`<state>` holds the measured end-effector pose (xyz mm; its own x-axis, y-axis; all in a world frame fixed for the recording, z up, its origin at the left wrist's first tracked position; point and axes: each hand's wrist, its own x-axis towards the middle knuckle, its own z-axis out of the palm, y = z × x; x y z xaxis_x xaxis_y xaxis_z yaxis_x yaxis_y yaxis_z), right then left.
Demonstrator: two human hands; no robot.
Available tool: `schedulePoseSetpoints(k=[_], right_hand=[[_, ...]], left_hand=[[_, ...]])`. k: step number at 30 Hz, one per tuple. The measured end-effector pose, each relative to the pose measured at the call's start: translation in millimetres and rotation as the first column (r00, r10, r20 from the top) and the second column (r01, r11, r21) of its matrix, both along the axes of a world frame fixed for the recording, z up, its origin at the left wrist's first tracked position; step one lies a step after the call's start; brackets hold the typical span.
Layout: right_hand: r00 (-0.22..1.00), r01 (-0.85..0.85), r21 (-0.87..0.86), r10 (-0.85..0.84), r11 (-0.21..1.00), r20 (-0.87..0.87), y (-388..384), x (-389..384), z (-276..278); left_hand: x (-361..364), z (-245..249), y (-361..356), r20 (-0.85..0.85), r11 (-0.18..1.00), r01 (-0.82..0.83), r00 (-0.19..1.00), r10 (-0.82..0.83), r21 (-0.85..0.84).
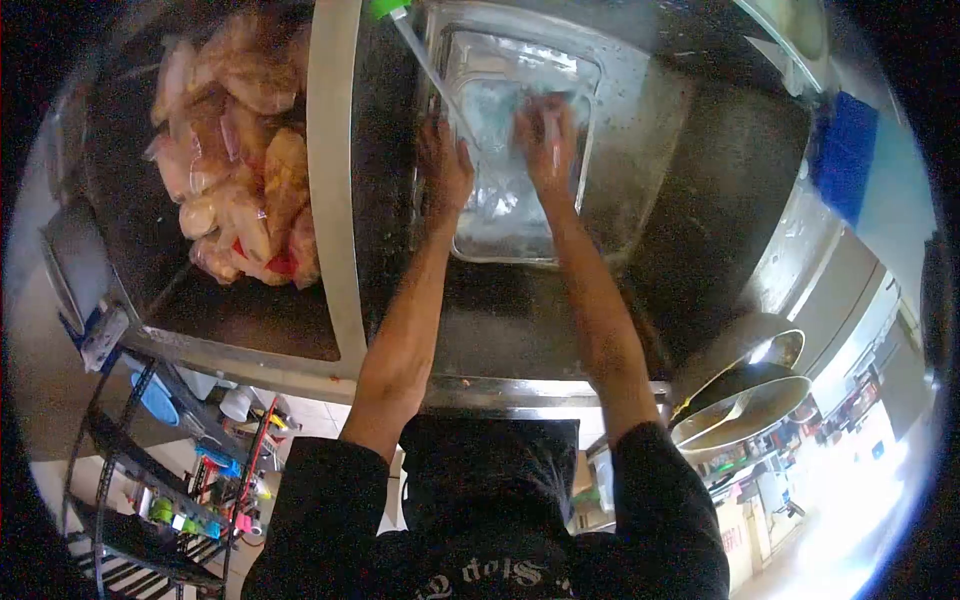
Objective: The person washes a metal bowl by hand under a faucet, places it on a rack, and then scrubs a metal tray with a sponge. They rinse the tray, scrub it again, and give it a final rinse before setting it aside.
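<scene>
In the right-hand sink basin, a clear rectangular container (527,262) holds water with whitish suds or splashes. My left hand (445,168) is at the container's left side, its fingers bent around the rim. My right hand (549,145) is inside the container, over the water. Motion smears its fingers, so I cannot make out whether anything is in them. A thin pale tube (428,62) with a green top (388,7) slants down to the container between my hands.
Bagged pieces of what looks like raw chicken (240,160) are heaped in the left basin. A metal divider (335,180) separates the basins. Two large round pans (745,412) stand at the lower right. A black rack (100,470) is at the lower left, a blue panel (846,158) at the right.
</scene>
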<state>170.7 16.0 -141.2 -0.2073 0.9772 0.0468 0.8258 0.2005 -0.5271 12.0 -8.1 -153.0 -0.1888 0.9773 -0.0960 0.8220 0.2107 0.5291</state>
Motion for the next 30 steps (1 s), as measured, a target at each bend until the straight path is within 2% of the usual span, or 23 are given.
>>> schedulePoseSetpoints(k=[1,2,3,4,5,6,7,8,10,13,16,17,18,20,21,22,23,24,25,26,27,28,30], right_hand=[[0.774,0.124,-0.127,-0.176,0.984,-0.608,6.4,-22.8,14.2],[0.198,0.161,-0.305,-0.333,0.939,-0.922,6.7,-35.9,24.9],[0.728,0.086,-0.066,-0.108,0.994,-0.678,-10.2,-32.3,17.3],[0.98,-0.114,0.094,0.128,0.989,-0.151,-30.7,-26.1,9.1],[0.722,-0.082,-0.1,-0.01,0.992,-0.692,-41.7,-24.9,22.3],[0.209,-0.172,-0.269,-0.232,0.948,-0.95,-47.5,-24.4,29.1],[0.654,0.043,-0.167,-0.155,0.985,-0.741,-32.4,-14.5,4.3],[0.929,0.188,0.027,-0.169,0.982,-0.33,-12.3,-6.4,-24.5],[0.916,0.264,0.011,-0.248,0.964,-0.314,9.6,-25.6,-0.9],[0.946,0.117,-0.421,-0.23,0.899,-0.228,-36.8,-38.2,37.9],[0.949,0.125,-0.253,-0.19,0.959,-0.25,-35.5,-19.9,40.0],[0.998,0.069,0.038,-0.069,0.997,-0.011,-7.3,-18.0,25.4],[0.962,0.151,0.125,-0.117,0.981,-0.246,27.1,-27.3,27.2],[0.785,0.136,-0.273,-0.272,0.952,-0.557,30.7,-52.4,-35.1],[0.781,0.136,-0.273,-0.273,0.952,-0.562,17.2,-54.1,-20.8],[0.888,0.043,-0.073,-0.072,0.996,-0.454,-6.7,-49.1,4.5],[0.95,-0.082,0.116,0.113,0.99,-0.292,-15.7,-46.3,19.3],[0.95,-0.078,0.127,0.112,0.989,-0.29,-13.4,-46.3,14.9],[0.955,-0.071,0.073,0.089,0.995,-0.282,-15.2,-46.1,7.2],[0.96,-0.061,0.022,0.064,0.998,-0.274,-14.5,-45.2,-2.5],[0.961,0.112,-0.05,-0.121,0.992,-0.25,9.7,-53.4,0.7],[0.96,0.112,-0.051,-0.121,0.992,-0.254,24.5,-59.2,0.0],[0.801,0.201,-0.309,-0.338,0.93,-0.495,33.2,-71.3,-1.8]], left_hand=[[-2.5,4.6,-1.8,0.063,0.999,0.042,0.997,-0.043,0.016],[-4.6,13.1,-5.2,0.064,0.999,0.052,0.997,-0.053,0.006],[-5.1,23.0,0.9,0.238,0.994,0.066,0.968,-0.085,0.088],[-4.7,30.0,8.4,0.402,0.983,0.059,0.907,-0.126,0.175],[-5.2,27.5,6.6,0.405,0.981,0.061,0.904,-0.133,0.186],[-6.7,17.0,0.2,0.364,0.977,0.088,0.918,-0.156,0.196],[-8.9,9.6,1.4,0.318,0.972,0.115,0.931,-0.178,0.206],[-7.6,7.4,6.2,0.313,0.97,0.119,0.932,-0.183,0.213],[-0.8,4.0,2.5,0.527,0.991,0.026,0.845,-0.092,0.13],[-5.0,2.2,-0.2,0.324,0.986,0.063,0.94,-0.111,0.156],[-6.1,30.4,9.0,0.246,0.997,0.083,0.966,-0.08,-0.002],[-4.6,28.7,9.0,0.25,0.996,0.088,0.965,-0.085,-0.002],[-4.6,18.1,9.7,0.208,0.995,0.094,0.975,-0.083,-0.044],[-11.8,-16.7,2.6,0.151,0.991,0.101,0.985,-0.086,-0.091],[-15.2,-46.9,-6.6,0.253,0.992,0.077,0.966,-0.051,-0.095],[-15.9,-60.9,-6.7,0.358,0.994,0.058,0.934,-0.02,-0.096],[-12.1,-47.0,2.4,0.359,0.994,0.064,0.933,-0.03,-0.084],[-4.3,-20.9,12.1,0.58,0.991,-0.054,0.806,0.113,-0.119],[0.3,-12.6,16.4,0.756,0.971,-0.151,0.61,0.239,-0.185],[0.7,-8.5,24.7,0.758,0.974,-0.142,0.612,0.225,-0.175],[0.6,-12.0,28.3,0.647,0.99,-0.139,0.753,0.12,-0.022],[-0.5,-17.5,27.6,0.496,0.986,-0.112,0.867,0.037,0.122],[-10.6,-44.1,10.5,0.625,0.98,-0.194,0.76,0.175,-0.037]])
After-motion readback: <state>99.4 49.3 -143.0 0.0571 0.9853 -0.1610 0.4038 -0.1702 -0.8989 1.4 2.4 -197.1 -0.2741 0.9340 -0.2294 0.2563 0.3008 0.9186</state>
